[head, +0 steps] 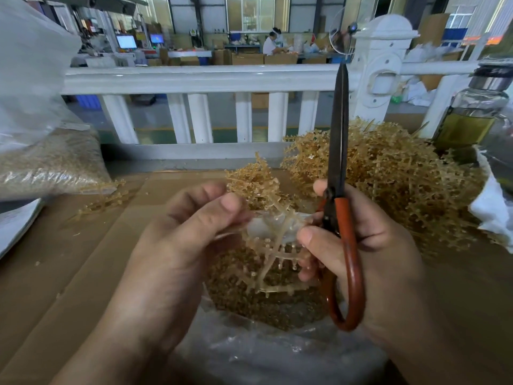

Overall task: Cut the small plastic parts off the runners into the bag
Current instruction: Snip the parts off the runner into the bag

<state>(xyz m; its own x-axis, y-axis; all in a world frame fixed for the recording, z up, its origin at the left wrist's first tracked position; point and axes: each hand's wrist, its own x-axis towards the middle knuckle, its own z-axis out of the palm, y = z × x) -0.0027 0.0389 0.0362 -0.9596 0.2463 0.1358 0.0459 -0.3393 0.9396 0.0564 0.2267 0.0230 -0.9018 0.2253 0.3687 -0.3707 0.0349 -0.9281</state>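
Amber runner pinched by left hand over bag; right hand grips scissors.

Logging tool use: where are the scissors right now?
In the head view, right of centre, the scissors stand blades-up in the right hand, above the bag.

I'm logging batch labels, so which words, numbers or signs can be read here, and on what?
No text here can be read.
White label on the clear plastic sack of tan parts: too blurred.
White sheet at far left: faint print, too blurred.
Two lit monitors far behind: too small.
Black-bladed scissors with orange handles, in the right hand: no marking shows.
Tan plastic runner pinched by the left hand: none.
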